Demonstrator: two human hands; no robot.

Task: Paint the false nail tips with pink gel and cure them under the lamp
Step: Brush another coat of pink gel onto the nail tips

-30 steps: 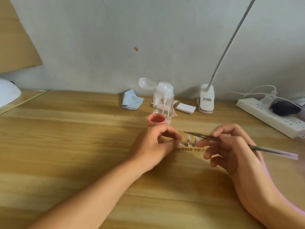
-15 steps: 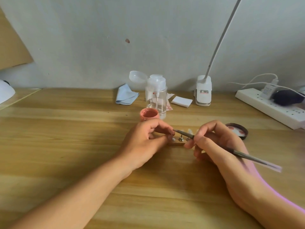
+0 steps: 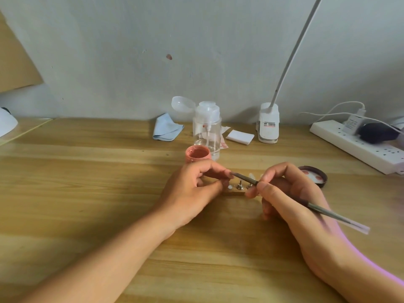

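Note:
A small wooden nail stand [image 3: 234, 193] lies mid-table with metal pegs [image 3: 239, 186] and clear nail tips [image 3: 251, 176] on it. My left hand [image 3: 194, 189] has its fingers curled at the stand's left end; whatever they pinch is hidden. My right hand [image 3: 288, 191] grips a thin grey brush [image 3: 328, 212] like a pen, its tip at my left fingertips over the stand. The open pot of pink gel [image 3: 197, 154] stands just behind my left hand. Its dark lid [image 3: 314, 174] lies to the right.
A clear pump bottle [image 3: 207, 127], a blue cloth [image 3: 167, 127], white pads [image 3: 240, 136] and a white lamp clamp [image 3: 269, 124] line the wall. A power strip [image 3: 358, 146] with plugs sits at the right. A white curing lamp [image 3: 6, 123] shows at the far left edge.
My right hand has brought the brush tip leftward, from above the pegs to my left fingertips. The view has shifted, so the lid is now in sight.

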